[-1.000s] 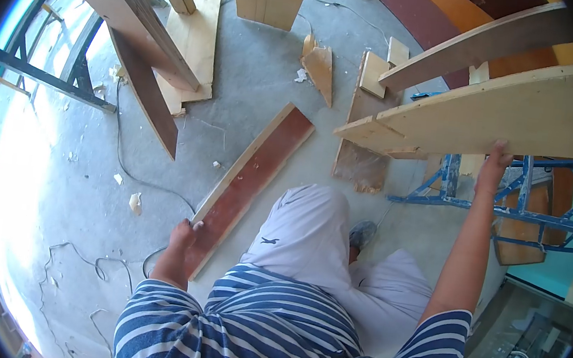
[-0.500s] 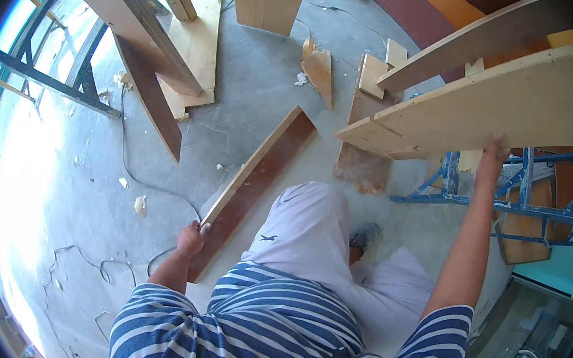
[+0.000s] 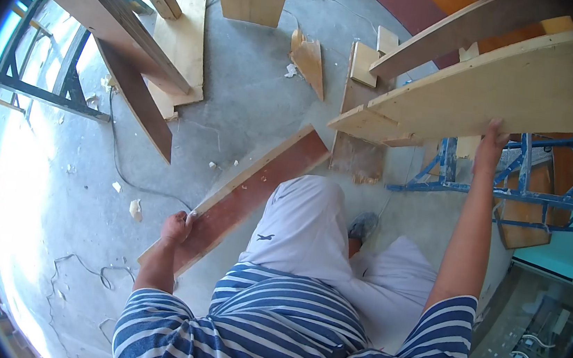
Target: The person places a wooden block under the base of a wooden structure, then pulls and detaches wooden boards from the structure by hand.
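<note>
My left hand (image 3: 176, 227) grips the upper edge of a long reddish-brown board (image 3: 250, 193) with a pale, raw edge. That board is tilted and slants from my left side up toward the middle of the view. On the right, my right hand (image 3: 492, 139) is closed on the lower edge of a wide pale plywood panel (image 3: 477, 94). The panel lies out to the right above a blue metal frame (image 3: 522, 197); its underside is hidden. Some of the right fingers are hidden behind the panel.
Wooden planks (image 3: 124, 29) stand at the left near a dark metal frame (image 3: 44, 94). A broken wood piece (image 3: 309, 62) and a brown board (image 3: 357, 157) lie ahead. Cable (image 3: 117, 161) and scraps (image 3: 135, 209) are on the concrete floor (image 3: 242, 69).
My left hand has shifted left and the reddish-brown board has tipped, showing more of its broad face. My right hand keeps its hold on the panel. The whole view has moved slightly.
</note>
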### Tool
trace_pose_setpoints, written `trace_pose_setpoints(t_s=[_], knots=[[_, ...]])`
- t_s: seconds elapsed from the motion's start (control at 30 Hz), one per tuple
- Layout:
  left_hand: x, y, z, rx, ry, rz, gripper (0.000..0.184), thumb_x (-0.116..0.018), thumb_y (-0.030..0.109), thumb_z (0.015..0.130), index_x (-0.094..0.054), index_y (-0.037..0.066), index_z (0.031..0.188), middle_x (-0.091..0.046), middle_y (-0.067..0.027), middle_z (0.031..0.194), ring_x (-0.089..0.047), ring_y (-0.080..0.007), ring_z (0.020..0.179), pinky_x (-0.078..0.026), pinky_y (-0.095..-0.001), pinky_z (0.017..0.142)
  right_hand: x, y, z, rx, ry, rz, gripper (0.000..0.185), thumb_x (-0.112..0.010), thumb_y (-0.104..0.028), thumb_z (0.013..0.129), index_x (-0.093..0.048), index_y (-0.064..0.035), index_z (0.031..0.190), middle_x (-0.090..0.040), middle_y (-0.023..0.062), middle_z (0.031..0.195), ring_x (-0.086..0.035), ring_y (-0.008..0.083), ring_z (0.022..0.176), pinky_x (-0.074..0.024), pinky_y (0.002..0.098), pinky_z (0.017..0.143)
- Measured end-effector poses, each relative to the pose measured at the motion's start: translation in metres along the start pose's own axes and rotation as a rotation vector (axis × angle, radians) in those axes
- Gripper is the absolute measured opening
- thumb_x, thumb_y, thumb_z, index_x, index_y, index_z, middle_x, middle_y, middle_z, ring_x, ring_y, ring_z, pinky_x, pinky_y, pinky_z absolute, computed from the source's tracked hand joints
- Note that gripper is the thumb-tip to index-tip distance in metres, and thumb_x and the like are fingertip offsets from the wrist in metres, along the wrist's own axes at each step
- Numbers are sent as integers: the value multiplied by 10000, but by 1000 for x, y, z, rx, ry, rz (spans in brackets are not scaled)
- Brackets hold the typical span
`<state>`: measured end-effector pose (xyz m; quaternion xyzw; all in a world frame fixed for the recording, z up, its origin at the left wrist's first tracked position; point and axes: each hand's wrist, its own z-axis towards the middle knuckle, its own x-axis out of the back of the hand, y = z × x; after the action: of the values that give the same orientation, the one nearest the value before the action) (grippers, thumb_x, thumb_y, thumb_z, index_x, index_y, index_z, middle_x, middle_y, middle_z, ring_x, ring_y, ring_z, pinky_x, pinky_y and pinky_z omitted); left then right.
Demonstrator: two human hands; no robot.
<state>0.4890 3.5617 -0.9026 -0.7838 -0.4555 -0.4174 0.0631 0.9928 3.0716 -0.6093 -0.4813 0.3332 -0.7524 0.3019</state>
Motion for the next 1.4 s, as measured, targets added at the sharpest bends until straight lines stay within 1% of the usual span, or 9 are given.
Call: trace_pose_setpoints(t_s=[0.1,0.27,0.37,0.47,0.57,0.8,0.9,1.0,1.4], knots=[[5,20,6,-68,-102,88,556,-416,570,905,-647,65,936,-651,-237,914,-610,-409,921,-476,-475,821,-3,-5,-4,32,31,23,879,-515,-646,864,-283,39,1363,-417,186,1360,-412,287,1270,-303,366,1064],[-28,63,35,-129,-179,145,571,-392,575,912,-653,82,1038,-654,-228,1011,-607,-394,994,-466,-458,883,-1,-4,-4,43,21,0,896,-518,-655,856,-271,36,1370,-400,189,1375,-402,289,1280,-299,366,1068],[-51,78,54,-174,-143,86,584,-384,577,915,-654,73,1034,-653,-229,1017,-607,-392,996,-463,-459,889,-4,-12,-7,54,29,26,908,-521,-662,850,-269,35,1375,-390,189,1387,-391,286,1291,-295,366,1071],[-62,82,58,-160,-121,45,567,-395,561,919,-658,63,977,-651,-238,976,-606,-406,971,-472,-474,861,-1,-11,-7,45,20,4,923,-524,-666,846,-259,34,1385,-376,187,1401,-376,283,1304,-286,369,1078],[-60,85,56,-124,-156,67,595,-371,581,919,-653,70,1038,-653,-219,1030,-604,-384,1012,-461,-454,890,-2,-11,-8,45,20,-2,934,-526,-673,840,-255,34,1387,-376,185,1403,-370,285,1310,-281,372,1081],[-56,89,48,-147,-151,95,586,-367,577,923,-651,80,1047,-656,-208,1032,-604,-376,1017,-453,-443,900,-3,-15,-8,11,15,23,943,-532,-677,833,-249,30,1388,-375,188,1403,-367,288,1312,-275,373,1087],[-54,89,46,-132,-157,88,572,-377,573,920,-655,86,1037,-656,-207,1026,-604,-375,1017,-453,-445,900,-1,-17,-9,3,-20,4,959,-486,-687,850,-201,16,1438,-306,192,1459,-309,295,1354,-249,377,1100],[-54,90,44,-122,-145,76,558,-391,565,917,-659,88,1024,-658,-206,1019,-605,-376,1013,-458,-448,894,-3,-14,-8,1,14,44,935,-526,-680,835,-248,13,1398,-360,186,1421,-352,296,1327,-265,379,1094],[-48,92,35,-141,-150,100,541,-385,541,926,-653,83,1031,-661,-194,1020,-612,-359,1007,-462,-443,889,-2,-9,-4,55,17,16,900,-515,-667,850,-264,14,1383,-386,187,1395,-383,298,1296,-283,379,1079]])
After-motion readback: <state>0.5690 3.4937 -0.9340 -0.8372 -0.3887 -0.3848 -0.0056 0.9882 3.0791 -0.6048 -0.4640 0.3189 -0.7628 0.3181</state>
